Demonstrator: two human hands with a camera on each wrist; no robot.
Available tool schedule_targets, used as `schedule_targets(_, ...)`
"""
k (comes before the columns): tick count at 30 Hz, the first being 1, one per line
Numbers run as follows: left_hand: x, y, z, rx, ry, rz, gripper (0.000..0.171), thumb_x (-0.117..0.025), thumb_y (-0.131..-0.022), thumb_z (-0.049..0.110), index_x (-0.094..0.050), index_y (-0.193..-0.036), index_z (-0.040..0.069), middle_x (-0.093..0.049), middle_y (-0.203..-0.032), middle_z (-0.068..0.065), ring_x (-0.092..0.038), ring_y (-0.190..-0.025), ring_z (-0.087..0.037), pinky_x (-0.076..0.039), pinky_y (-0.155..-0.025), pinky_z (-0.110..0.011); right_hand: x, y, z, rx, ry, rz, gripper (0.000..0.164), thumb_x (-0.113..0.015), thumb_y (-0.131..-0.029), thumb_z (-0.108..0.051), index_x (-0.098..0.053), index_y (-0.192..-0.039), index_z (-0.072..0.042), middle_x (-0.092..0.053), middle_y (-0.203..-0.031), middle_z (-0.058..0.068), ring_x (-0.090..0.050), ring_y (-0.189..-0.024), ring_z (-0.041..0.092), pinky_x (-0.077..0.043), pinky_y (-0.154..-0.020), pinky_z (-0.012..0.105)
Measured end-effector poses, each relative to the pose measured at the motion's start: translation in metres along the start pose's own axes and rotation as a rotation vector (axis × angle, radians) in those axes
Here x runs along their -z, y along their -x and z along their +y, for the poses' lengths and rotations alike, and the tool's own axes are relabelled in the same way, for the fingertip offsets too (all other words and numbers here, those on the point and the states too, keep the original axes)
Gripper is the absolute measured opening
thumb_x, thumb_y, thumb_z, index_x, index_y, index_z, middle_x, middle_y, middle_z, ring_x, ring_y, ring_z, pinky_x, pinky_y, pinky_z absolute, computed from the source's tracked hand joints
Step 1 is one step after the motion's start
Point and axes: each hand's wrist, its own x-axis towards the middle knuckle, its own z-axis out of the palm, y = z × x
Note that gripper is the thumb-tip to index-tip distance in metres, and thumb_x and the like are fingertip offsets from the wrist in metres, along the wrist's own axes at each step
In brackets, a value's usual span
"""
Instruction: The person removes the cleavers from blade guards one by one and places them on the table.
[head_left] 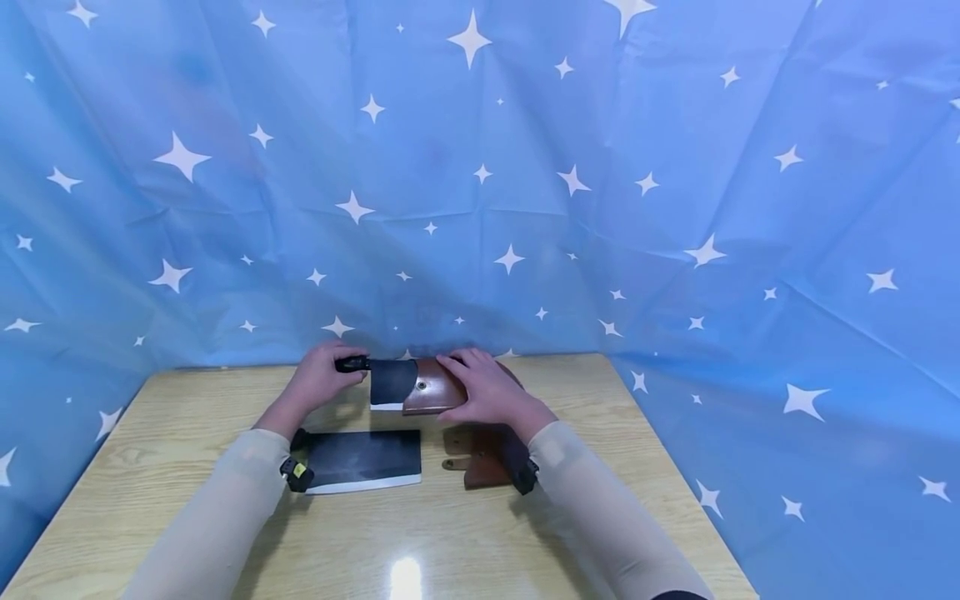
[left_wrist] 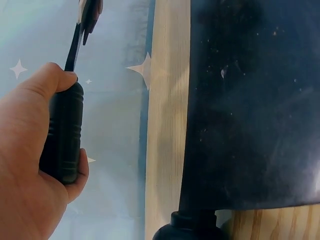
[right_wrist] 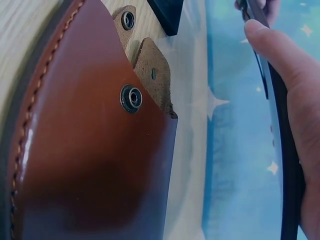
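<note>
cleaver (head_left: 392,383): near far edge of table (head_left: 352,542), partly in sheath (head_left: 433,392)
left hand (head_left: 321,379): you grip the handle (left_wrist: 64,132), likely to steer
right hand (head_left: 489,392): you hold the sheath, likely keeping it steady

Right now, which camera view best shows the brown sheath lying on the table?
The right wrist view: the brown sheath fills much of the picture, its metal snap and edge stitching clear. The head view shows it small, partly hidden by the right arm. The left wrist view doesn't show it.
</note>
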Motion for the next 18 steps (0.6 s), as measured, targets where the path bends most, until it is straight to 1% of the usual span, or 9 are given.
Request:
schedule_targets(3, 0.002, 0.002, -0.004, 0.011, 0.005, 0.003, 0.044, -0.083, -0.1, 0.019, -0.076, -0.142, 0.007, -0.069, -0.131, -0.021, -0.065, -0.116, -0.042, -0.058, -0.093, -0.058, 0.001, 0.001, 0.002, 0.007, -0.016, 0.016, 0.111, -0.082, -0.086, -0.075, -0.041, -0.173, -0.018, -0.047, -0.165, 0.007, -0.043, -0.151, 0.029, -0.037, -0.125, 0.051)
schedule_targets(7, 0.005, 0.004, -0.011, 0.023, 0.016, -0.004, 0.045, -0.082, -0.1, 0.017, -0.075, -0.143, 0.006, -0.067, -0.138, -0.024, -0.063, -0.123, -0.046, -0.057, -0.095, -0.06, 0.002, 0.005, 0.007, 0.003, -0.032, 0.016, 0.11, -0.083, -0.086, -0.073, -0.042, -0.172, -0.017, -0.047, -0.166, 0.007, -0.043, -0.151, 0.029, -0.038, -0.125, 0.051)
schedule_targets(13, 0.009, 0.006, -0.014, 0.016, 0.014, -0.002, 0.044, -0.082, -0.1, 0.017, -0.075, -0.142, 0.005, -0.069, -0.135, -0.022, -0.064, -0.121, -0.044, -0.057, -0.096, -0.059, 0.0, 0.008, 0.011, 0.002, -0.027, 0.013, 0.113, -0.083, -0.085, -0.076, -0.042, -0.172, -0.019, -0.047, -0.166, 0.007, -0.042, -0.153, 0.029, -0.037, -0.125, 0.052)
schedule_targets(18, 0.01, 0.007, -0.015, -0.002, 0.008, 0.001, 0.044, -0.081, -0.101, 0.017, -0.075, -0.142, 0.005, -0.07, -0.133, -0.021, -0.064, -0.12, -0.043, -0.057, -0.095, -0.06, 0.001, 0.008, 0.012, 0.006, -0.05, 0.02, 0.113, -0.083, -0.084, -0.077, -0.042, -0.172, -0.019, -0.046, -0.167, 0.007, -0.041, -0.153, 0.03, -0.037, -0.126, 0.053)
